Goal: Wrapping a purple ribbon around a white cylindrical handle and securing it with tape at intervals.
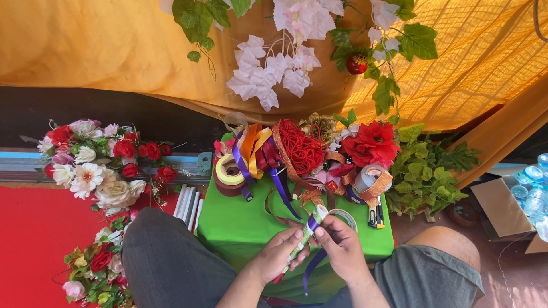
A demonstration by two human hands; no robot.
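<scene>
Purple satin ribbon (313, 259) | wound round slim green-white stick (303, 239) | left hand (278, 255) fingers grip stick steady | right hand (341, 246) fingers pinch ribbon taut | over green cloth-covered surface (240, 228)

The left hand (278, 255) covers the lower half of the thin stick (302, 239), and the right hand (342, 248) hides part of the roll of tape (344, 215) behind it. The purple ribbon (311, 268) vanishes under both palms. Both forearms run off the bottom edge. The water bottles (534, 197) are cut by the right edge, the bunch of flowers (94, 276) by the bottom. What lies under the ribbon heap (274, 151) at the far edge of the green box (240, 228) cannot be told.
</scene>
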